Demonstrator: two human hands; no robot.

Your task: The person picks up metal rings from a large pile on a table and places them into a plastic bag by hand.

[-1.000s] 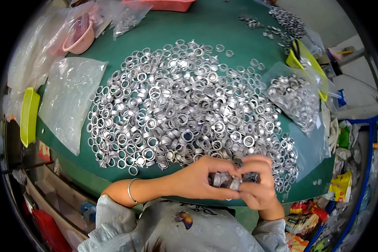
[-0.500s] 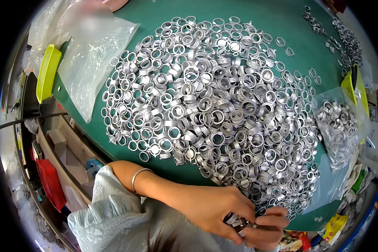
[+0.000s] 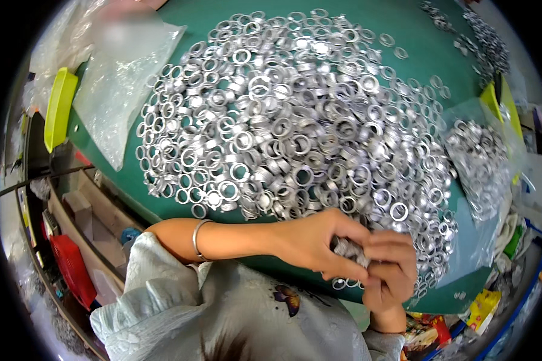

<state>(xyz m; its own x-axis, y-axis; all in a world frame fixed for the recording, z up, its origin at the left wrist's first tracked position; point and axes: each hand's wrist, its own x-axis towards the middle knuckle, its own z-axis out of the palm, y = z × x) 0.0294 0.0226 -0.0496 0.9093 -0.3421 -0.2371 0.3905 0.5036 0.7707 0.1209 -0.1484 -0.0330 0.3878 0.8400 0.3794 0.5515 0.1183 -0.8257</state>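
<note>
A wide heap of small silver metal rings (image 3: 281, 127) covers the green table, some with little tabs and some filled in like discs. My left hand (image 3: 310, 239), a bangle on its wrist, curls over the near edge of the heap. Several metal rings (image 3: 350, 250) show between its thumb and fingers. Against them, fingertips nearly touching my left hand, is my right hand (image 3: 391, 265); its fingers are bent and closed, slightly blurred. What the right fingers pinch is hidden. A few loose rings (image 3: 345, 283) lie just below my hands.
A clear bag of rings (image 3: 477, 165) stands at the right, beside a yellow-green container (image 3: 509, 117). More small parts (image 3: 488, 42) are piled far right. At left are a plastic sheet (image 3: 123, 90), a yellow-green tray (image 3: 60, 108), an open drawer (image 3: 99, 219) and a red basket (image 3: 72, 271).
Both hands have moved up and away from my body, from below the table's near edge to the near side of the heap. The view has shifted slightly. My left hand still holds small pieces.
</note>
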